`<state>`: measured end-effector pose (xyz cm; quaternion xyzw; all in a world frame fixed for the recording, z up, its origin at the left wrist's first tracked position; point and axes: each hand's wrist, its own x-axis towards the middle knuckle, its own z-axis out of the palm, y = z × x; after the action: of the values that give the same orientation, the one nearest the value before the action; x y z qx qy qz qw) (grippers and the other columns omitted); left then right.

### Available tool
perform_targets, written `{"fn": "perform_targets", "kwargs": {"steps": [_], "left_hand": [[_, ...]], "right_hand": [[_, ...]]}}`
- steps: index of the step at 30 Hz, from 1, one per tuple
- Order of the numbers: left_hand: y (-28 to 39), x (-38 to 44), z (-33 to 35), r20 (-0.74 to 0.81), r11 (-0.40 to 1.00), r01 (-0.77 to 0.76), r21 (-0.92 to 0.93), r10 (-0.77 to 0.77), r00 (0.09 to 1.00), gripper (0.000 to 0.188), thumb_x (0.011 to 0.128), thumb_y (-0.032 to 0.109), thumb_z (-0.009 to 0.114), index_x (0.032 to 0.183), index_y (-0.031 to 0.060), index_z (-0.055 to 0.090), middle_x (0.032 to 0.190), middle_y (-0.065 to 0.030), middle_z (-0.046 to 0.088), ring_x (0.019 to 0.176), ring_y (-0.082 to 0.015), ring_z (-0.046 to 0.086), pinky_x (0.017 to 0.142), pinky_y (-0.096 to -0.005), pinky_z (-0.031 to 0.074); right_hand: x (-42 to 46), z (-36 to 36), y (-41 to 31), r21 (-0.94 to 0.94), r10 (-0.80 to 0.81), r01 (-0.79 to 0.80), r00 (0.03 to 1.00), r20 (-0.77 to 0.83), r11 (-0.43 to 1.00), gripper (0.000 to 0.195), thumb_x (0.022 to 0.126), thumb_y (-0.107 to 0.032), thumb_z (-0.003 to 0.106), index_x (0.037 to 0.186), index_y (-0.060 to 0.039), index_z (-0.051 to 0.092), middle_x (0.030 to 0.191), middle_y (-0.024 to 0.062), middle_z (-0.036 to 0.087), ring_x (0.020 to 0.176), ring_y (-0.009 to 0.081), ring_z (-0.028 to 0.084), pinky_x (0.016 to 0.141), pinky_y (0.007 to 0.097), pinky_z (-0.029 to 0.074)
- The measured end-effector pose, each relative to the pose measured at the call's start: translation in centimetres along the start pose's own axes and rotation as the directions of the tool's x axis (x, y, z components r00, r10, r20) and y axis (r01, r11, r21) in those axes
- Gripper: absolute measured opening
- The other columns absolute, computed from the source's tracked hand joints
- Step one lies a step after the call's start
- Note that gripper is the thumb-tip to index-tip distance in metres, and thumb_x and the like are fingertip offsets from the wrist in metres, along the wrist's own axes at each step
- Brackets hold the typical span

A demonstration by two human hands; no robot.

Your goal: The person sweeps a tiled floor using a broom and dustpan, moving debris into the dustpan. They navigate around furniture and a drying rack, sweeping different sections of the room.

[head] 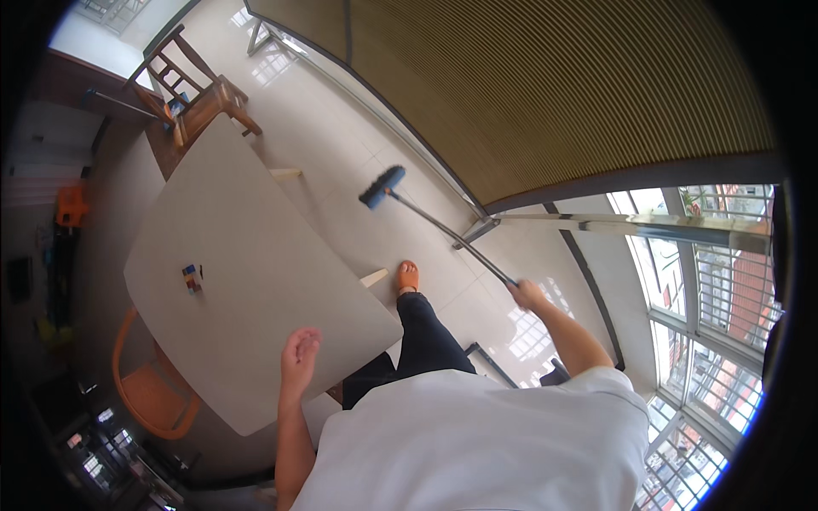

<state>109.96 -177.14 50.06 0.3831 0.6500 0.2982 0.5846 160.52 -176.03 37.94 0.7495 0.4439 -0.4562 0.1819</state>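
Note:
My right hand [528, 295] is closed round the upper end of a metal broom handle [455, 239]. From it the handle runs up and left to a blue broom head [382, 186] with dark bristles, over the pale tiled floor [441, 274]; whether the bristles touch the tiles I cannot tell. My left hand [301, 350] hangs over the near part of a light-topped table [255, 236], fingers loosely curled and holding nothing. On that tabletop lies a small multicoloured block-like object [190, 279] with a thin dark piece beside it.
A wooden chair [204, 105] stands beyond the table, an orange chair [156, 393] at its left. A large ribbed brown panel [562, 108] on metal feet rises at upper right. Barred windows [696, 281] line the right side. One orange sandal [408, 276] shows beside a table leg [374, 277].

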Motion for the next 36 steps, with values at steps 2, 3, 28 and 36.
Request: {"fn": "perform_targets", "kwargs": {"steps": [2, 3, 28, 36], "left_hand": [[0.0, 0.1, -0.6, 0.023, 0.999, -0.024, 0.020, 0.024, 0.999, 0.022, 0.084, 0.003, 0.050, 0.106, 0.0013, 0.050, 0.101, -0.0068, 0.055, 0.095, -0.0136, 0.055, 0.083, -0.0257, 0.042], [0.0, 0.2, -0.9, 0.032, 0.999, -0.033, 0.028, 0.032, 0.999, 0.022, 0.084, 0.003, 0.051, 0.106, 0.0012, 0.050, 0.101, -0.0067, 0.055, 0.095, -0.0134, 0.055, 0.083, -0.0258, 0.042], [-5.9, -3.7, -6.4, 0.608, 0.969, -0.229, 0.087, 0.131, 0.783, 0.023, 0.084, 0.003, 0.050, 0.108, -0.0002, 0.049, 0.104, -0.0096, 0.056, 0.095, -0.0159, 0.056, 0.083, -0.0267, 0.044], [-7.1, -6.2, -2.1, 0.733, 0.978, -0.195, 0.074, 0.079, 0.676, 0.025, 0.083, 0.001, 0.048, 0.108, -0.0017, 0.049, 0.104, -0.0109, 0.056, 0.095, -0.0167, 0.056, 0.086, -0.0284, 0.044]], "right_hand": [[3.3, 0.8, -5.3, 0.028, 0.012, -0.013, 1.000, 0.029, 1.000, 0.049, 0.088, -0.039, 0.036, 0.071, -0.0007, 0.061, 0.059, 0.0136, 0.060, 0.064, 0.0306, 0.062, 0.067, 0.0400, 0.049], [3.2, 0.2, -8.8, -0.132, -0.129, 0.134, 0.991, 0.048, 0.982, 0.037, 0.087, -0.028, 0.036, 0.083, -0.0009, 0.061, 0.063, 0.0137, 0.061, 0.066, 0.0308, 0.062, 0.070, 0.0413, 0.049], [-33.7, 35.7, 6.4, 0.216, 0.544, -0.659, 0.730, 0.414, 0.720, 0.039, 0.077, -0.030, 0.054, 0.078, 0.0083, 0.058, 0.062, 0.0145, 0.059, 0.050, 0.0240, 0.060, 0.047, 0.0326, 0.053], [-34.9, 44.4, 7.3, 0.343, 0.412, -0.407, 0.909, 0.062, 0.846, 0.038, 0.075, -0.019, 0.057, 0.105, 0.0030, 0.047, 0.070, 0.0182, 0.062, 0.052, 0.0249, 0.061, 0.046, 0.0332, 0.051]]}}
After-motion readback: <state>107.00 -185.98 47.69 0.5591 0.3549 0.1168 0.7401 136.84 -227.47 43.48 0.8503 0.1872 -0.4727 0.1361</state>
